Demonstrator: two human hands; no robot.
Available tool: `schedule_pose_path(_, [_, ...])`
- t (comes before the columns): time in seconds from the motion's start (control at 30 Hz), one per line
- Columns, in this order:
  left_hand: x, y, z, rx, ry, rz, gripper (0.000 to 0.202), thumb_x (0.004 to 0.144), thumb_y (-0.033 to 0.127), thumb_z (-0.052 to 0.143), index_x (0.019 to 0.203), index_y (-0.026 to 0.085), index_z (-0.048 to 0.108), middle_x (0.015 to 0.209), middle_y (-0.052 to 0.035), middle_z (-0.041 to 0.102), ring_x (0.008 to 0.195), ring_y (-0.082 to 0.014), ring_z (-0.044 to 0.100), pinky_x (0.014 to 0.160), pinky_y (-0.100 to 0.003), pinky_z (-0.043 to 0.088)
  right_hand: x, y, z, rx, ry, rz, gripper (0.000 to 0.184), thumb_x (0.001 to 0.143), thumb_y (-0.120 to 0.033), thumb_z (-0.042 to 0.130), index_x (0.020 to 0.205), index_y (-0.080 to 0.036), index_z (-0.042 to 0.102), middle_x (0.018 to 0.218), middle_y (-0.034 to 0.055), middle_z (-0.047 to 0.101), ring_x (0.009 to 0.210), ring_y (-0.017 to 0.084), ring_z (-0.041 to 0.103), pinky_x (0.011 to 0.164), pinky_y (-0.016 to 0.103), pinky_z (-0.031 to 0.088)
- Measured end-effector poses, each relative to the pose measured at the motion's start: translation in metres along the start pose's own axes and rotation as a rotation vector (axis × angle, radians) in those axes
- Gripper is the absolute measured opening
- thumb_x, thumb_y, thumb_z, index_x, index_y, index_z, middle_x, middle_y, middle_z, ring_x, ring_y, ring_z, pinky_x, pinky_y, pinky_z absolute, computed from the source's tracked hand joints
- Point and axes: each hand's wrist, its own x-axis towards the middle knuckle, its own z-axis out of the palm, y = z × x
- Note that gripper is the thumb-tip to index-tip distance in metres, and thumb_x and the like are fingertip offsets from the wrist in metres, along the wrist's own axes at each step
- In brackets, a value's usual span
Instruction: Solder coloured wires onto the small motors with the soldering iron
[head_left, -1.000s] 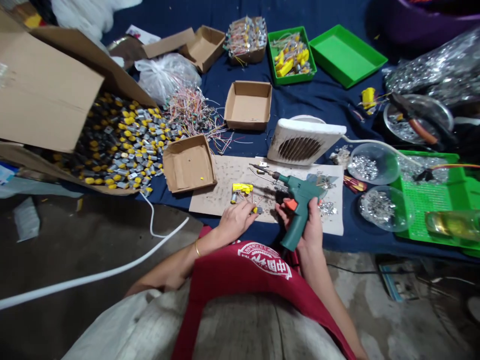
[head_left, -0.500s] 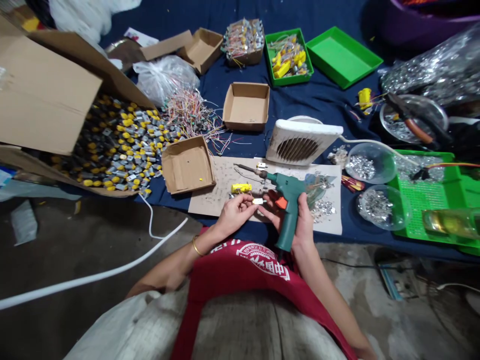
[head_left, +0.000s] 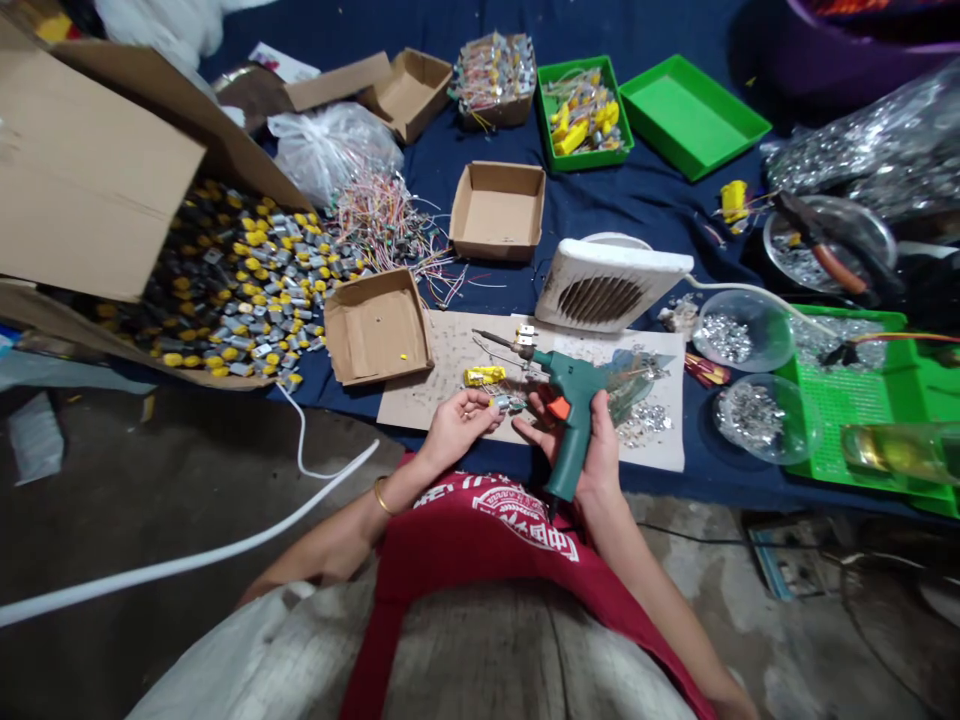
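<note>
Small silver DC motor point(head_left: 506, 403), pinched right there in the left hand's point(head_left: 454, 430) fingers point(head_left: 484, 414), long axis lying crosswise over the cardboard sheet point(head_left: 420, 400)! Just beside it, the right hand point(head_left: 596, 450) clenches a green soldering gun point(head_left: 574, 378), nozzle aimed up and left.

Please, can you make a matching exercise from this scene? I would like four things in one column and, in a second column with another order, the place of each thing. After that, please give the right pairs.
Things:
1. Green soldering gun
2. Small metal motor
3. Yellow-capped motors
4. Clear bowl of silver scraps

Places:
A. Spilling from a tipped cardboard box
B. In the right hand
C. On the blue cloth, right of the white vent fan
D. Just by the fingertips of the left hand

Right pairs: 1-B, 2-D, 3-A, 4-C.
</note>
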Motion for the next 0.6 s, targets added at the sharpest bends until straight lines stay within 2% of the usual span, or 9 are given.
schedule_pose_path(0.1, [0.000, 0.002, -0.008, 0.085, -0.006, 0.025, 0.044, 0.069, 0.045, 0.088, 0.090, 0.015, 0.064, 0.078, -0.0025, 0.071, 0.071, -0.0128, 0.069, 0.069, -0.025, 0.055, 0.004, 0.001, 0.000, 0.006, -0.011, 0.005, 0.042, 0.087, -0.061, 0.069, 0.110, -0.026, 0.072, 0.102, 0.0030, 0.079, 0.095, 0.022, 0.075, 0.100, 0.055, 0.054])
schedule_pose_path(0.3, [-0.005, 0.003, -0.018, 0.257, -0.179, 0.085, 0.033, 0.075, 0.039, 0.082, 0.093, 0.015, 0.067, 0.090, -0.0045, 0.073, 0.079, -0.0140, 0.069, 0.075, -0.026, 0.054, 0.014, 0.002, 0.006, -0.026, -0.001, 0.051, 0.044, 0.091, -0.062, 0.063, 0.109, -0.024, 0.071, 0.101, 0.0043, 0.079, 0.092, 0.022, 0.075, 0.094, 0.049, 0.059])
schedule_pose_path(0.43, [-0.004, 0.004, -0.021, 0.380, -0.153, 0.175, 0.028, 0.077, 0.038, 0.080, 0.091, 0.016, 0.070, 0.090, -0.0046, 0.073, 0.076, -0.0129, 0.066, 0.076, -0.027, 0.054, 0.017, 0.001, 0.012, -0.059, 0.044, 0.049, 0.048, 0.096, -0.062, 0.054, 0.105, -0.019, 0.072, 0.098, 0.0070, 0.079, 0.089, 0.021, 0.076, 0.092, 0.044, 0.061])
schedule_pose_path(0.5, [-0.003, 0.007, -0.021, 0.323, -0.134, 0.146, 0.030, 0.078, 0.042, 0.078, 0.087, 0.015, 0.069, 0.091, -0.0063, 0.074, 0.075, -0.0131, 0.066, 0.074, -0.027, 0.055, 0.017, 0.001, 0.013, -0.063, 0.070, 0.032, 0.048, 0.098, -0.061, 0.051, 0.104, -0.018, 0.072, 0.097, 0.0074, 0.079, 0.089, 0.021, 0.076, 0.090, 0.043, 0.061])
schedule_pose_path(0.6, [-0.002, 0.009, -0.019, 0.209, -0.109, 0.063, 0.035, 0.081, 0.048, 0.074, 0.087, 0.015, 0.066, 0.087, -0.0069, 0.073, 0.070, -0.0131, 0.065, 0.069, -0.027, 0.055, 0.017, 0.000, 0.012, -0.067, 0.071, 0.011, 0.046, 0.095, -0.062, 0.056, 0.104, -0.020, 0.072, 0.096, 0.0068, 0.079, 0.087, 0.020, 0.076, 0.089, 0.041, 0.062])
